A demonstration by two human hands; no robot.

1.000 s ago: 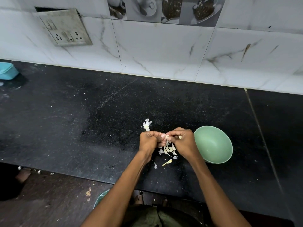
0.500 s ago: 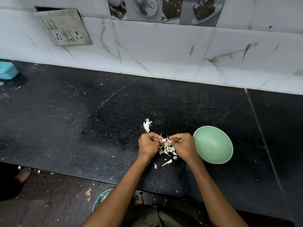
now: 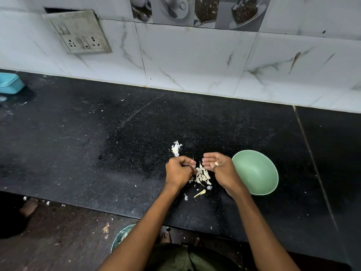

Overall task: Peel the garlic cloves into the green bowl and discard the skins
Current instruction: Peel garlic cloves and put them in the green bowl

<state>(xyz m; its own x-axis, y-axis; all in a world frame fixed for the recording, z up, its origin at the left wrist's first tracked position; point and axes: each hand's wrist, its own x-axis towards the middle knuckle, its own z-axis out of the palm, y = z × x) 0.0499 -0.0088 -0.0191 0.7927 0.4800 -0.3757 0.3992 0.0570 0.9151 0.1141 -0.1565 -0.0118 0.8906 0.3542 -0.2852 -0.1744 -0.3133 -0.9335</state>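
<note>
The green bowl (image 3: 259,184) sits on the black counter (image 3: 97,143) and looks empty inside. My right hand (image 3: 220,169) is just left of the bowl, turned palm up and cupped, with a small pale garlic clove (image 3: 216,163) lying in it. My left hand (image 3: 178,171) is a short gap away, fingers curled and pinched, and a thin sliver of garlic skin pokes out at its fingertips. Between the hands lies a pile of garlic skins (image 3: 202,176). A pale stem piece (image 3: 199,193) lies just in front of the pile.
A separate clump of white skins (image 3: 176,148) lies behind my left hand. A blue container (image 3: 9,86) stands at the far left by the tiled wall. Below the counter's front edge, a round teal vessel (image 3: 120,236) sits on the floor.
My hands were joined on the clove and have come apart. The right hand has turned palm up with the clove in it and shifted toward the bowl.
</note>
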